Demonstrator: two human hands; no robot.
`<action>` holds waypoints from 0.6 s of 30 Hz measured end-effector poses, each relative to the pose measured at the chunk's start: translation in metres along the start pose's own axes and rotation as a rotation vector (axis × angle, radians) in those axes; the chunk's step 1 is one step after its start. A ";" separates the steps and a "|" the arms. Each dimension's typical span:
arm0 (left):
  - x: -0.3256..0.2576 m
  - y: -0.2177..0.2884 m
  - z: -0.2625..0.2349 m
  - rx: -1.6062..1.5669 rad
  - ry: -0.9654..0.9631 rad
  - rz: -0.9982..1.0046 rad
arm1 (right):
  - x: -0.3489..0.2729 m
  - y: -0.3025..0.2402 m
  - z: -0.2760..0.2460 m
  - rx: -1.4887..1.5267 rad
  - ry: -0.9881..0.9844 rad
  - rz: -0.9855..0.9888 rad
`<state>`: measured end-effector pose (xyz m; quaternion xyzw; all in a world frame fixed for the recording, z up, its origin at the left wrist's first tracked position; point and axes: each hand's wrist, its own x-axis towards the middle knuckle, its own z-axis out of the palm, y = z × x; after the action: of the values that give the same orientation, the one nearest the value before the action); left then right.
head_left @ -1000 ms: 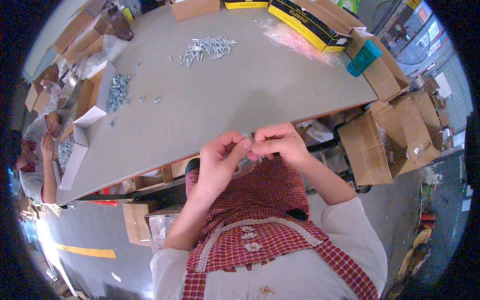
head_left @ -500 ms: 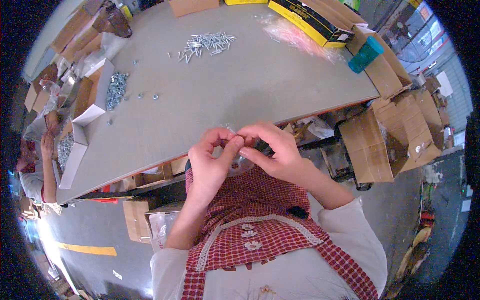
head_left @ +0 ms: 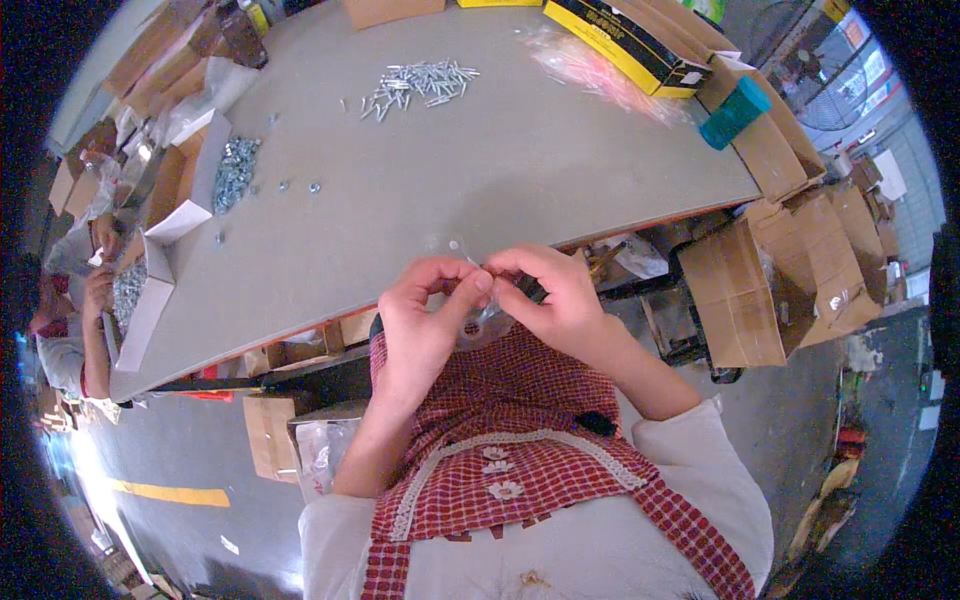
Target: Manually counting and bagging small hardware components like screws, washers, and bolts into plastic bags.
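Observation:
A small clear plastic bag is pinched between my two hands at the table's near edge, in front of my red checked apron. My left hand has thumb and forefinger pressed together on it. Fingertips of my right hand close on the plastic right beside them. Above the fingers, a see-through part of the bag with a small pale dot shows against the tabletop. Whatever the bag contains, I cannot make out.
Silvery screws lie heaped on the grey table. Metal nuts spill beside a white box. Pinkish plastic bags, a teal cup and cartons are at the right. A co-worker's hand is at far left.
My right fingers have shifted slightly at the pinch, and more of the clear bag shows above them. The co-worker's hands at the far left have moved a little.

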<state>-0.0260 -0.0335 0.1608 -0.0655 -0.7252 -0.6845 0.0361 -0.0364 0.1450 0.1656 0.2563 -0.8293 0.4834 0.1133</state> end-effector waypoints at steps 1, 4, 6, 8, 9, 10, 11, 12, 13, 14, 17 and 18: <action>0.000 -0.001 0.000 0.000 0.001 -0.001 | 0.001 0.000 -0.001 -0.002 -0.010 0.027; 0.000 -0.003 0.000 0.070 0.016 0.095 | 0.002 0.004 -0.003 -0.029 -0.030 0.033; 0.001 -0.001 0.000 0.157 0.004 0.102 | 0.002 0.005 -0.003 -0.015 -0.030 0.038; 0.003 -0.008 0.002 0.145 0.009 0.109 | 0.001 0.006 -0.003 -0.002 -0.030 0.045; 0.003 -0.011 0.002 0.135 0.016 0.116 | 0.000 0.005 -0.002 0.009 -0.041 0.046; 0.003 -0.014 0.002 0.136 0.016 0.116 | 0.000 0.004 -0.002 0.019 -0.052 0.047; 0.002 -0.016 0.002 0.168 0.021 0.133 | 0.000 0.004 -0.002 0.020 -0.052 0.047; 0.002 -0.017 0.002 0.200 0.023 0.149 | 0.000 0.006 -0.002 -0.021 -0.077 0.002; 0.003 -0.017 0.002 0.199 0.022 0.149 | 0.000 0.006 -0.002 -0.061 -0.103 -0.043; 0.002 -0.017 0.002 0.151 0.030 0.113 | 0.000 0.002 -0.004 -0.062 -0.102 -0.042; 0.002 -0.016 0.000 0.122 0.018 0.049 | 0.002 -0.012 -0.007 -0.125 -0.146 -0.114; 0.002 -0.014 0.000 0.139 -0.005 0.026 | 0.001 -0.010 -0.007 -0.152 -0.125 -0.145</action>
<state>-0.0299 -0.0342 0.1470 -0.0739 -0.7703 -0.6316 0.0476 -0.0326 0.1463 0.1769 0.3358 -0.8484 0.3927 0.1150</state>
